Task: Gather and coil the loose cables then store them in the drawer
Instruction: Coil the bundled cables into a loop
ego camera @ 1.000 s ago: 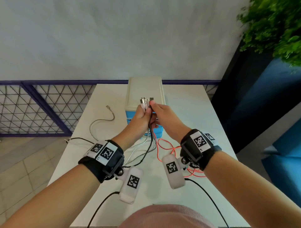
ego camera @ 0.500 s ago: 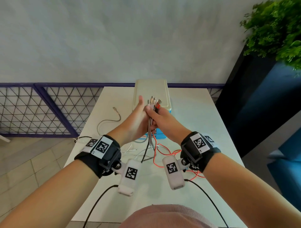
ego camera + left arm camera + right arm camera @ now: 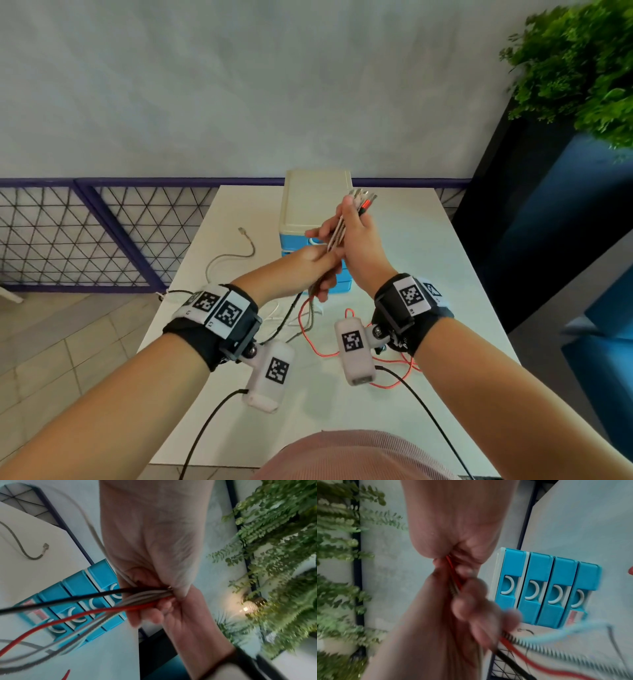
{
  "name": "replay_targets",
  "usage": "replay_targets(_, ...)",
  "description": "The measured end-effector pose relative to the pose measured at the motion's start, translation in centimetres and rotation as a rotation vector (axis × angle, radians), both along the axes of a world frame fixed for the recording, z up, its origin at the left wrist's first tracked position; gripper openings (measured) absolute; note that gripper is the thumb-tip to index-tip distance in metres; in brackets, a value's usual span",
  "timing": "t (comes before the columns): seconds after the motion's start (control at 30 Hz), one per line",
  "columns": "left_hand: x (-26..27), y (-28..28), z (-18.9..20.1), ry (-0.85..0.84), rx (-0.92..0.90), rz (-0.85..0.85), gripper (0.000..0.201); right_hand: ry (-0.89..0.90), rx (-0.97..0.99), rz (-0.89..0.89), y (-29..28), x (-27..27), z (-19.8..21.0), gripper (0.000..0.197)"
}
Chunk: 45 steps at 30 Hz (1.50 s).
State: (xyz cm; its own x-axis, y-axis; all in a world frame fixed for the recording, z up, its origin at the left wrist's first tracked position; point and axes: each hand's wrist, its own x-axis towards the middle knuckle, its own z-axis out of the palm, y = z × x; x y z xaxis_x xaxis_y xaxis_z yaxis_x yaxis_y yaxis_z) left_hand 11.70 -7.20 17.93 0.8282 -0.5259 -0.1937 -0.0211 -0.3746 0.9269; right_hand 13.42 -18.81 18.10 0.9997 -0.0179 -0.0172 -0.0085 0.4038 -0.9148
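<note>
Now my right hand (image 3: 359, 246) has lifted the cables (image 3: 337, 233) higher, gripping them by the plugs. My left hand (image 3: 308, 270) has slid down the bundle, fingers wrapped round it; coiling can begin, drawers (image 3: 544, 588) shut

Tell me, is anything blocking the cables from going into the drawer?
Yes: all four blue drawers are closed, so one must be pulled open. Both hands grip the cable bundle, and its tails trail on the table.

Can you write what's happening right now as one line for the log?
step: gathering | right hand: grips cable bundle | left hand: holds bundle lower | drawer unit: shut | cables: uncoiled
</note>
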Motion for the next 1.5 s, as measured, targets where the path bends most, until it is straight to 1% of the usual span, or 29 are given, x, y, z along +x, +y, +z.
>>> replay_targets(0.07,-0.4,-0.3,-0.4,-0.001,0.026,0.015,0.033,-0.029,0.024,-0.021,-0.3,0.5,0.1,0.035)
replay_targets(0.17,-0.6,-0.7,-0.6,0.012,-0.037,0.037,0.037,-0.012,0.118,-0.016,-0.3,0.7,0.3,0.036)
replay_targets(0.27,-0.7,-1.0,-0.4,-0.029,-0.082,0.06,0.037,0.049,0.228,0.061,-0.1,0.8,0.9,0.035)
replay_targets(0.4,-0.9,-1.2,-0.5,0.032,-0.116,-0.017,0.036,0.054,0.167,0.157,-0.6,0.8,1.0,0.034)
replay_targets(0.47,-0.7,-0.7,-0.5,0.061,-0.077,-0.079,0.039,0.039,0.152,0.125,-0.8,1.0,1.1,0.034)
replay_targets(0.53,-0.9,0.4,-0.9,0.086,-0.019,-0.148,0.045,0.031,0.197,0.042,-1.7,1.7,1.7,0.036)
replay_targets(0.6,-1.2,1.6,-1.7,0.117,-0.001,-0.172,0.044,0.041,0.233,-0.04,-3.1,2.4,2.4,0.038)
replay_targets(0.7,-1.3,2.5,-2.1,0.155,-0.033,-0.138,0.044,0.061,0.219,-0.093,-4.5,2.7,2.6,0.039)
replay_targets(0.8,-0.6,2.9,-1.8,0.122,-0.058,-0.087,0.048,0.064,0.192,-0.085,-4.8,2.7,2.4,0.039)
replay_targets(0.9,0.2,3.9,-1.7,0.05,-0.059,-0.05,0.041,0.064,0.193,-0.131,-5.7,2.9,2.3,0.038)
replay_targets(0.97,0.7,4.2,-1.5,0.039,-0.018,-0.011,0.041,0.062,0.195,-0.131,-6.1,2.9,2.0,0.038)
replay_targets(1.03,1.1,4.1,-1.4,0.066,0.036,0.042,0.045,0.07,0.173,-0.065,-6.1,2.7,1.9,0.037)
replay_targets(1.1,1.3,4.0,-1.4,0.097,0.077,0.089,0.049,0.088,0.137,0.054,-6.0,2.6,1.9,0.034)
replay_targets(1.17,1.6,4.0,-1.3,0.096,0.113,0.102,0.048,0.106,0.087,0.181,-6.1,2.4,1.9,0.03)
replay_targets(1.23,1.9,4.0,-1.0,0.069,0.175,0.063,0.047,0.122,0.032,0.328,-6.1,2.1,2.0,0.026)
replay_targets(1.3,2.0,3.9,-0.5,0.045,0.248,-0.011,0.047,0.138,-0.03,0.487,-5.9,1.5,2.0,0.026)
replay_targets(1.37,1.9,3.6,0.4,0.014,0.326,-0.088,0.046,0.148,-0.047,0.616,-5.6,0.9,1.9,0.026)
replay_targets(1.43,2.0,3.3,1.2,-0.036,0.434,-0.148,0.044,0.144,0.002,0.671,-5.1,0.5,1.6,0.027)
replay_targets(1.5,2.1,3.3,1.7,-0.088,0.5,-0.176,0.045,0.146,0.079,0.672,-4.4,0.4,1.1,0.03)
